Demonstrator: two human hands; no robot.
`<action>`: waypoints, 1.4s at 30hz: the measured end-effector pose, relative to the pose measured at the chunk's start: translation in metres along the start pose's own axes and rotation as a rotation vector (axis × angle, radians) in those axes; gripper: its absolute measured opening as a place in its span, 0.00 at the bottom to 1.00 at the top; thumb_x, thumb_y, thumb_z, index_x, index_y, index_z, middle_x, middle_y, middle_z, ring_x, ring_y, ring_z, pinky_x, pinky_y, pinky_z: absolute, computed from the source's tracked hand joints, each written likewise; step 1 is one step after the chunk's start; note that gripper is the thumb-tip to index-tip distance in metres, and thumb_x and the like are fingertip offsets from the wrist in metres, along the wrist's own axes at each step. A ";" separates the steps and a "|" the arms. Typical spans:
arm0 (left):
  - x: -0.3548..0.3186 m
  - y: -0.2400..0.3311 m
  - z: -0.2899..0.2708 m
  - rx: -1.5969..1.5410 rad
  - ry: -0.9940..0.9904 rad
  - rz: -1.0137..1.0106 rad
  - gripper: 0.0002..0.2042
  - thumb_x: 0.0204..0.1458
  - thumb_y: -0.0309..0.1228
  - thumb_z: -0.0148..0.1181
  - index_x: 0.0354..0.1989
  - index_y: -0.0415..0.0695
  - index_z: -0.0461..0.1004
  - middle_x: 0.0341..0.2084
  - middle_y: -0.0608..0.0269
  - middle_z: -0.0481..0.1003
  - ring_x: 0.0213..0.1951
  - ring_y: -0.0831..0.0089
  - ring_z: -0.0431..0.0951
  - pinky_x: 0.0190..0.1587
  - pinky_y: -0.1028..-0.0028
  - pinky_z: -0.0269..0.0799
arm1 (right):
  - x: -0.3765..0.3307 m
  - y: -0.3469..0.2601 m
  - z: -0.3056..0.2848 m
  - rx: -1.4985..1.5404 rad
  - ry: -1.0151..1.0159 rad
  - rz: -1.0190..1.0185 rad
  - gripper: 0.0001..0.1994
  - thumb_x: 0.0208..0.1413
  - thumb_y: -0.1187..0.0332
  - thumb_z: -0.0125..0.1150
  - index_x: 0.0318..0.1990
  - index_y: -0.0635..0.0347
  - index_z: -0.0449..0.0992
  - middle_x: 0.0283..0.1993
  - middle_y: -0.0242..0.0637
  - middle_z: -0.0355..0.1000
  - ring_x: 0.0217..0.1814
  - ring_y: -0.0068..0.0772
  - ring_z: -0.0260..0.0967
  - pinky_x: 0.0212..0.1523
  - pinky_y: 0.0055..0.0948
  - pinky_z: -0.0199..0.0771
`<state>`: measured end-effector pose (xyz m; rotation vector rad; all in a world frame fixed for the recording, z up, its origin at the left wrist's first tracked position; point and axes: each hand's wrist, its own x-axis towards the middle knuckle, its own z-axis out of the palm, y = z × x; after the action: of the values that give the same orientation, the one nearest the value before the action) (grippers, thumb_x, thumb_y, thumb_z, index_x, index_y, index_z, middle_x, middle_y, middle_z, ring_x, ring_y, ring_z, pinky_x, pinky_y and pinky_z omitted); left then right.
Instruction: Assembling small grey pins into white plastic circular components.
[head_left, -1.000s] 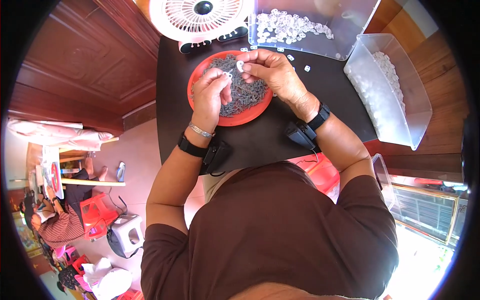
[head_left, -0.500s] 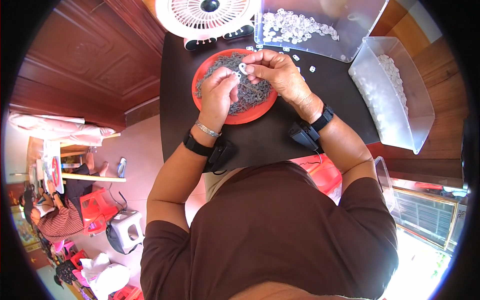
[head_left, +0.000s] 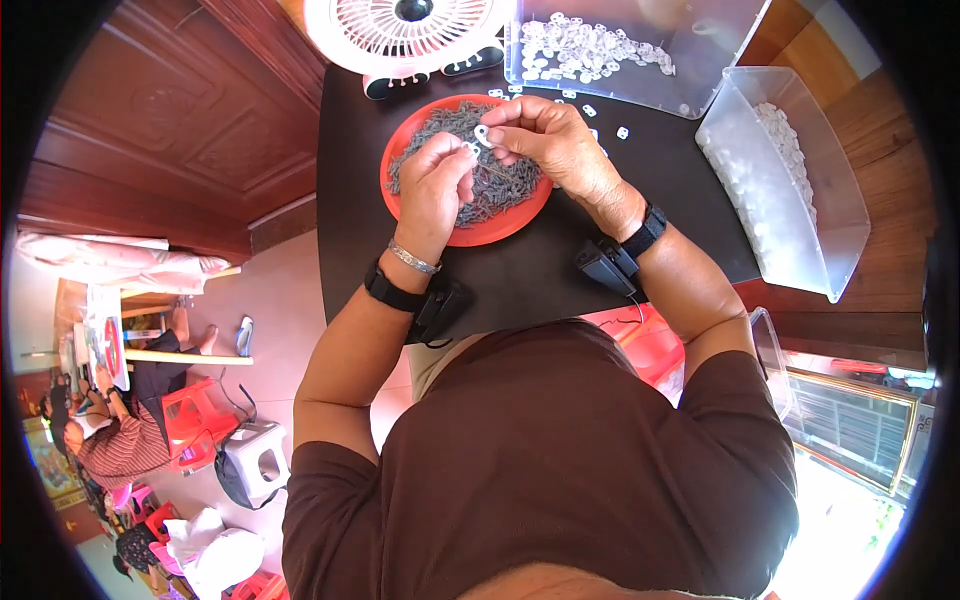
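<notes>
Over a red round tray (head_left: 502,234) full of small grey screw-like parts (head_left: 440,125), my two hands face each other with their fingertips close together. My right hand (head_left: 556,146) pinches a small white oval plastic piece (head_left: 482,133) with a hole in it between thumb and forefinger. Another small white piece (head_left: 471,149) shows at the tips of the thumb and forefinger of my left hand (head_left: 432,190), closed in a pinch. Several loose white two-holed pieces (head_left: 589,110) lie on the black table (head_left: 660,200) beyond my right hand.
A white fan (head_left: 410,40) stands at the table's far edge. Beside it, a clear bin (head_left: 690,50) holds many white pieces. A second clear bin (head_left: 835,200) with white parts sits at the right. People (head_left: 125,440) sit at another table far left, near red stools (head_left: 195,415).
The whole view has shifted very slightly. Both hands keep their pinches on the white pieces, hardly moving relative to the tray.
</notes>
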<state>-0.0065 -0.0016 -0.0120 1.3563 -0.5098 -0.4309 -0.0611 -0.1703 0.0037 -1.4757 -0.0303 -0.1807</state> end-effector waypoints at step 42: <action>0.000 0.001 0.002 -0.079 -0.033 -0.044 0.11 0.55 0.34 0.51 0.35 0.38 0.73 0.16 0.69 0.69 0.15 0.83 0.66 0.17 0.84 0.60 | -0.009 -0.003 0.015 -0.451 -0.048 -0.420 0.16 0.46 0.78 0.64 0.45 0.61 0.75 0.36 0.32 0.72 0.35 0.19 0.71 0.39 0.22 0.72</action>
<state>-0.0081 -0.0032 -0.0108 1.2884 -0.4858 -0.5049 -0.0687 -0.1543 0.0068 -1.9120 -0.3597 -0.5185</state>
